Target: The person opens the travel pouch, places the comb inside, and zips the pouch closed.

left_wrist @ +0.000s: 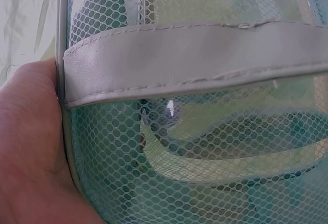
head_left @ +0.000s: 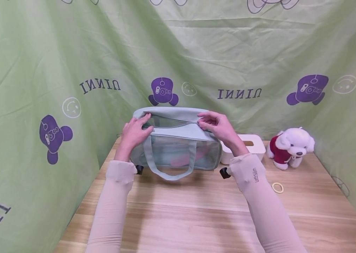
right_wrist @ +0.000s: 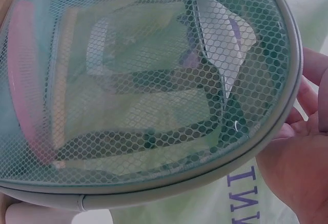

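Observation:
A pale mint zip bag (head_left: 182,114) with see-through sides and mesh ends stands on the table, its top zipper partly open. My left hand (head_left: 133,133) holds the bag's top left corner, thumb and fingers at the left end of the opening. At the opening's right end, the fingers of my right hand (head_left: 217,124) pinch the zipper by its pull, which they mostly hide. The front carry strap (head_left: 171,176) hangs down to the tabletop. Through the clear side shows a long pink item (head_left: 189,158); the right wrist view shows it through the mesh (right_wrist: 154,111).
A white tissue box (head_left: 257,140) stands just right of the bag, partly behind my right wrist. Farther right sits a white plush dog (head_left: 295,144) in a red top. A pale yellow ring (head_left: 277,188) lies on the wooden table (head_left: 197,218). Green printed cloth (head_left: 197,52) surrounds the table.

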A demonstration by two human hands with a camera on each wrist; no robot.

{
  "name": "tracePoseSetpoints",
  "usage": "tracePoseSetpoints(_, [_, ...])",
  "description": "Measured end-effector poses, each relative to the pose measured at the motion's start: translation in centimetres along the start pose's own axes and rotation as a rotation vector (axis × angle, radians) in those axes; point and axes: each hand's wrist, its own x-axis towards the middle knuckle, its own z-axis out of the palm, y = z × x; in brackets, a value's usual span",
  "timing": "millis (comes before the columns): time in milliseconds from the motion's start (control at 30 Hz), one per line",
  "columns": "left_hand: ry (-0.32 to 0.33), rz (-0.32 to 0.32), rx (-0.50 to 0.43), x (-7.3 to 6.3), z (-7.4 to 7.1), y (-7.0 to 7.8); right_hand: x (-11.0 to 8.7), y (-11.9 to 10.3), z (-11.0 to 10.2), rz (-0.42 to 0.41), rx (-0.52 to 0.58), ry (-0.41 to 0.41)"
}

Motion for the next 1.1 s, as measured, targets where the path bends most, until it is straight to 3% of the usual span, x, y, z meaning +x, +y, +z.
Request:
tracePoseSetpoints(467, [-0.005, 0.005, -0.003, -0.1, -0.1, 0.0, -2.7, 0.8, -1.6, -0.054, -0.095, 0.044])
tracePoseSetpoints(767, [0.010, 0.007, -0.005, -0.1, -0.2, 0.2, -5.2, 1.5, -2.1, -0.123, -0.043, 0.103])
tracePoseSetpoints(1100, [0.133, 0.032, -0.034, -0.2, 0.3, 0.0, -6.2, 3.3, -2.0, -0.126, -0.013, 0.145])
